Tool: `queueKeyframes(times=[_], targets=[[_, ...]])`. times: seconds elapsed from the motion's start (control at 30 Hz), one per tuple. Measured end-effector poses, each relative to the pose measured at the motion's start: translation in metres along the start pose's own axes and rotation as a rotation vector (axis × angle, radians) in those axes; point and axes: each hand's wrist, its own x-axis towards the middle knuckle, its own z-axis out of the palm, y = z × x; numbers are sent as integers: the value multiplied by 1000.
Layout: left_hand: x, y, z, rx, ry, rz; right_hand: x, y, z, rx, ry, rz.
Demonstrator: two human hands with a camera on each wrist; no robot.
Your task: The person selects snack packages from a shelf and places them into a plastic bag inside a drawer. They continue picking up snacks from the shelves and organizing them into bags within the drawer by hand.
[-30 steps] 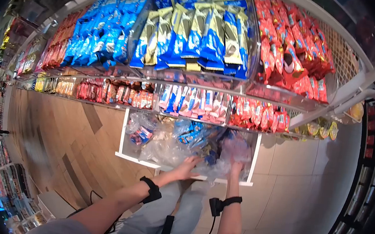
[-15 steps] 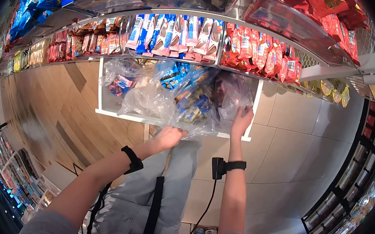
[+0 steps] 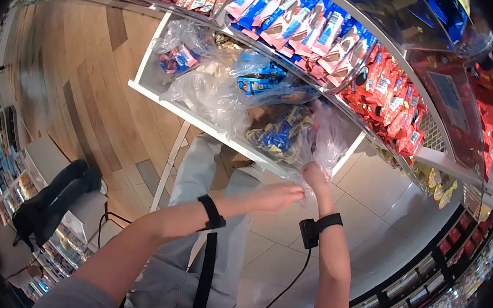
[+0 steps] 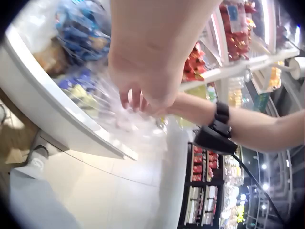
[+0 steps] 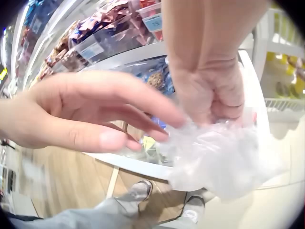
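Note:
At the right end of the white drawer [image 3: 199, 124], my right hand [image 3: 317, 175] grips a clear plastic bag [image 5: 219, 157]. In the right wrist view its fingers curl into the crumpled film, which hangs over the drawer's front edge. Pinkish contents show dimly through the bag in the head view. My left hand [image 3: 278, 197] comes across from the left, blurred. Its fingers are spread and loosely bent, with fingertips right by the bag's film in the right wrist view. Beside the bag lie blue-and-yellow wrapped snacks [image 3: 284, 131] in clear film.
Other clear bags in the drawer hold blue packets [image 3: 260, 78] and pink-and-blue packets [image 3: 178, 58]. Close above the drawer's back run shelf bins of pink-and-blue bars [image 3: 306, 23] and red packets [image 3: 391, 102]. A black shelving unit [image 3: 411, 294] stands at the right.
The head view has turned and dropped toward the drawer. My left hand has moved right, from the drawer's front middle to the bag. My right hand has drawn the bag toward the front edge.

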Motion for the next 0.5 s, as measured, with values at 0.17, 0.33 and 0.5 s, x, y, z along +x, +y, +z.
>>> queueKeyframes(times=[0.17,0.33,0.5], targets=[[-32,-39,-132,785,276,-479,2,25,-21,113,-175,-98],[-37,-99,-174,1161,51,-921,-5,0,-33,340,-287,-288],[-64,-192,-193,1472,-49,-721,-20,-63,-90,269,-310,-171]])
